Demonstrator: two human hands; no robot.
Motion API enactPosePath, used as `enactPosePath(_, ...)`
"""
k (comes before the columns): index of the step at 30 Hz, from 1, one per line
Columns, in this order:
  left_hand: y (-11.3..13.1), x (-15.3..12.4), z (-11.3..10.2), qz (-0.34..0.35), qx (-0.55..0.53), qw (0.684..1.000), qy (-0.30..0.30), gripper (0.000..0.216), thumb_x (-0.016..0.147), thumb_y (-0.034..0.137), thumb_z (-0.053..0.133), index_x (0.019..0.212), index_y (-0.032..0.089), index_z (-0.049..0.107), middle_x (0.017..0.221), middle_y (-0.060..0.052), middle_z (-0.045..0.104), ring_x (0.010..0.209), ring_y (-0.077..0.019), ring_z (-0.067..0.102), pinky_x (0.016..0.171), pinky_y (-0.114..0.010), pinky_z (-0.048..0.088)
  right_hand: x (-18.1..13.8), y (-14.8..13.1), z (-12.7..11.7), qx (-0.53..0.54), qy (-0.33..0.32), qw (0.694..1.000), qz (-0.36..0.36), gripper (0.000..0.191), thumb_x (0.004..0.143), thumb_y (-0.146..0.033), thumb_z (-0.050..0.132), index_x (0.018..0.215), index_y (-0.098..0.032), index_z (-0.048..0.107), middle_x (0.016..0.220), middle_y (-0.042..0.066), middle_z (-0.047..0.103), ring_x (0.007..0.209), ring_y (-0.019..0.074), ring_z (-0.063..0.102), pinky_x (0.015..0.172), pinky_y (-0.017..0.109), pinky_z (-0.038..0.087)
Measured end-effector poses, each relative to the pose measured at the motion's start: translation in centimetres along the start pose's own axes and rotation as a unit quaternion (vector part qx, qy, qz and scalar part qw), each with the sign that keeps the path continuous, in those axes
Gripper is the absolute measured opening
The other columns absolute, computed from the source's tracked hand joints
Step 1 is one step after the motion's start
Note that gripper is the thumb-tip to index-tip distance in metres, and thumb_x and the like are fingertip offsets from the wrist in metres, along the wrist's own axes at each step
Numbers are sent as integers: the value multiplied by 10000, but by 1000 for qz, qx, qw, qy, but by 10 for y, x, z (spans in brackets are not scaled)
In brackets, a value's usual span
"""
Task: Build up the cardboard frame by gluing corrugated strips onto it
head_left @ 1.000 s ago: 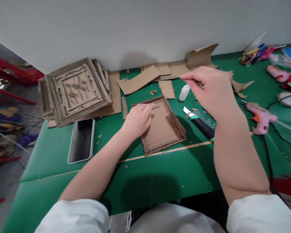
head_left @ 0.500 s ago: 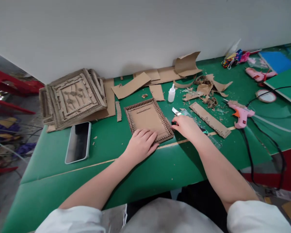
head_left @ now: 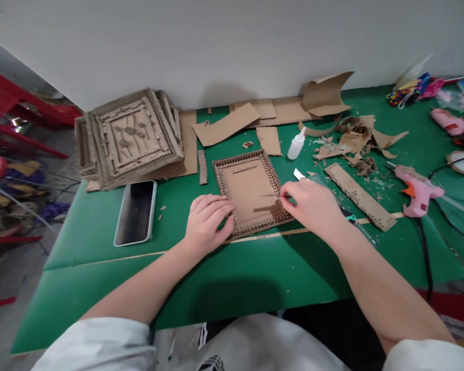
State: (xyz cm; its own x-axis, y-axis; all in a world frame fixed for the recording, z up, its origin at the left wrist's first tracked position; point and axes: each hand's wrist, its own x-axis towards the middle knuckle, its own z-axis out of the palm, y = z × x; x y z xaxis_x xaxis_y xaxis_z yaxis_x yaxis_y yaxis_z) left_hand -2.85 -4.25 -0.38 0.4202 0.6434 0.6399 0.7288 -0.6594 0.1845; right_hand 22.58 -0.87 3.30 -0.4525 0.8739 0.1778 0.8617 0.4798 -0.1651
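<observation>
A shallow cardboard frame [head_left: 251,193] with corrugated raised edges lies in front of me on the green table, a short corrugated strip [head_left: 244,168] near the far end of its floor. My left hand [head_left: 211,219] rests at its lower left edge, fingers bent and thumb apart, nothing visibly held. Over the frame's right side, my right hand [head_left: 309,203] pinches a thin cardboard strip [head_left: 269,195], whose shadow falls on the frame's floor. A utility knife [head_left: 299,174] lies partly hidden beyond and beneath that hand. Behind it a white squeeze bottle [head_left: 296,147] stands upright.
Finished-looking cardboard panels [head_left: 131,136] are stacked at the back left, near a phone [head_left: 136,214]. At right lie a notched cardboard strip [head_left: 359,196], torn cardboard scraps [head_left: 358,136] and a pink glue gun [head_left: 417,190] with its cord. Flat cardboard pieces [head_left: 228,123] lie along the wall.
My right hand has come from beside the knife to over the frame, now with a thin strip in its fingers. The left hand has slid from the frame's floor to its left edge. The view has shifted.
</observation>
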Motion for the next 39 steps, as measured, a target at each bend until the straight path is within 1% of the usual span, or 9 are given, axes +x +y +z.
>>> enactPosePath(3,-3,-1,3,-6,-21,1000,-15,147,812,188,545,876,223,673,868,-17,740,923,-201,664,880,-401,473,7,-11,13,5,-47,992,-113,134,862,-122,516,772,-179,599,741,40,651,778,175,551,572,269,359)
enactPosePath(6,-5,-1,5,-9,-25,999,-29,161,822,230,524,828,228,685,855,-13,740,929,-209,653,885,-406,458,11,-14,26,19,-72,986,-148,104,880,-158,546,802,-177,613,795,33,671,841,179,541,593,269,376)
enactPosePath(11,-9,-5,9,8,-54,997,-55,246,849,260,462,869,211,702,923,-50,724,1006,-232,605,905,-421,419,11,-13,28,43,-72,983,-161,111,883,-167,556,804,-178,633,854,25,689,854,176,537,629,270,416)
enactPosePath(14,-10,-9,10,20,-63,995,-80,315,862,286,409,921,224,712,955,-59,711,1050,-245,576,949,-448,386,10,-10,26,63,-50,984,-159,129,897,-159,529,890,-167,658,948,46,694,891,181,538,698,280,448)
enactPosePath(17,-9,-11,11,54,-66,991,-108,370,881,337,369,976,232,710,994,-66,700,1067,-251,554,990,-464,358,8,-5,27,72,-46,984,-159,187,891,-118,518,977,-178,672,961,46,699,896,184,535,707,283,460)
enactPosePath(22,-9,-10,12,65,-66,985,-144,385,903,379,368,1018,214,697,1028,-82,684,1084,-260,540,1003,-460,343,7,-1,33,50,-71,983,-163,190,878,-110,530,885,-179,707,896,60,706,866,203,535,692,309,460)
enactPosePath(29,-10,-9,14,59,-71,985,-145,436,928,445,352,990,189,699,1009,-95,689,1074,-261,547,980,-446,360,8,-1,32,51,-77,982,-164,186,876,-126,546,827,-176,718,855,64,698,823,202,518,704,325,448)
enactPosePath(34,-8,-11,15,63,-52,983,-162,532,928,554,309,1105,208,672,1085,-106,671,1111,-267,530,1014,-457,344,8,-1,31,58,-80,982,-158,199,884,-137,536,828,-190,719,869,62,695,836,204,511,719,333,437)
enactPosePath(39,-7,-12,16,68,-53,983,-163,554,928,576,318,1103,189,674,1077,-118,665,1104,-273,529,1018,-461,341,7,-2,32,70,-72,980,-170,166,877,-143,557,868,-174,719,885,57,694,849,204,518,747,334,447)
